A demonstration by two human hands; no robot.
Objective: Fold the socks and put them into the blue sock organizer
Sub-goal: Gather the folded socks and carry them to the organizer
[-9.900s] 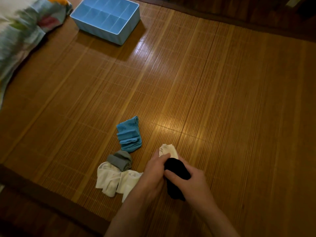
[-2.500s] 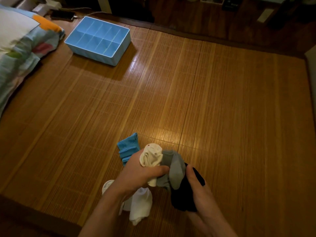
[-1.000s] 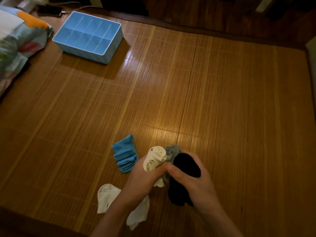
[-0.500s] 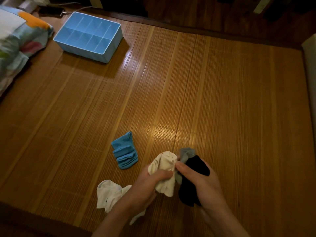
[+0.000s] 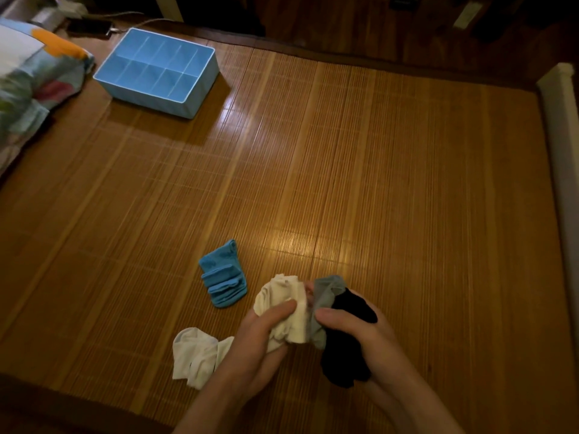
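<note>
Blue sock organizer (image 5: 202,86) sits at the far left corner of the bamboo mat (image 5: 376,183), long axis roughly along the mat's far edge; the compartments that show look empty.

Both hands work at the near edge, about mid-mat, well apart from the organizer; it lies forward and to the left of the grip, so the left hand is judged nearer for the carry.

Left hand (image 5: 250,346) clenched round a cream sock bundle (image 5: 282,299); right hand (image 5: 376,343) grasps a grey sock (image 5: 326,292) under the thumb and a black sock (image 5: 347,339) in the palm; the three bundles touch.

Count, left to right:
- organizer, one
- loose white socks (image 5: 194,358) on the mat, touching the left wrist, probably two, cannot separate
- folded blue socks (image 5: 224,281), one bundle, just beside the cream
- cream, one
- grey, one
- black, one

None binned yet.
</note>
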